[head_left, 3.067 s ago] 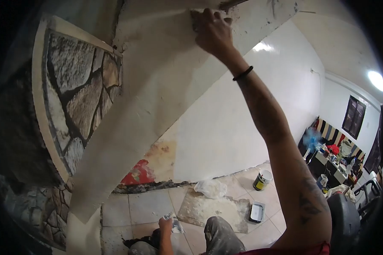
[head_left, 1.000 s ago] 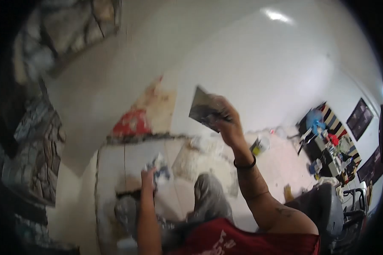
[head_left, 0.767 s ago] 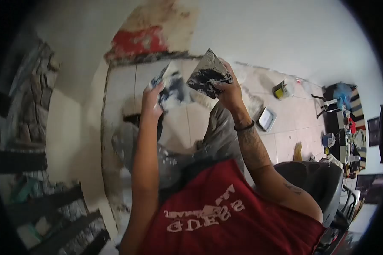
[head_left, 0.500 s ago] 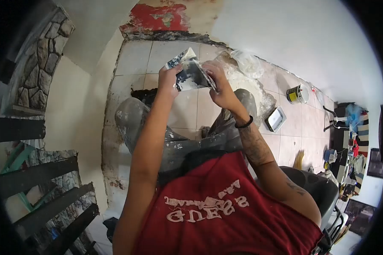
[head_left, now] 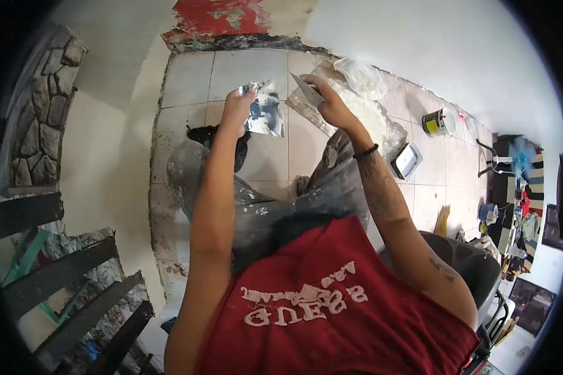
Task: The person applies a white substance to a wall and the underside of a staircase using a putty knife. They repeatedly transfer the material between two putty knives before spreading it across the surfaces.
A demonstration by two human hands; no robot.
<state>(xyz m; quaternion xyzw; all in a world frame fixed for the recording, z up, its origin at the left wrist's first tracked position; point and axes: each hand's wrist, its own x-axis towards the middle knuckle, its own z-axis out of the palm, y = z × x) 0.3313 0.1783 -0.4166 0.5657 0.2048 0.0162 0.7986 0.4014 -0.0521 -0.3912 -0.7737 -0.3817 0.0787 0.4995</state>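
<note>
My left hand is closed on the edge of a flat, shiny metal putty plate, smeared with white paste and held over the floor tiles. To its right, my right hand grips a thin flat putty scraper, its blade tilted up and to the left. A gap separates the plate from the scraper. Beyond and below my right hand, a pile of white powder lies spread on the floor. My grip partly hides the scraper's handle.
A clear plastic bag lies by the powder. Further right are a white bucket and a dark-rimmed tray. Dark slats stand at left, a fan at far right. Peeling red paint marks the wall ahead.
My hands have moved apart: the scraper, earlier against the plate, is now clear of it to the right. Less paste shows on the plate, which has turned flatter.
</note>
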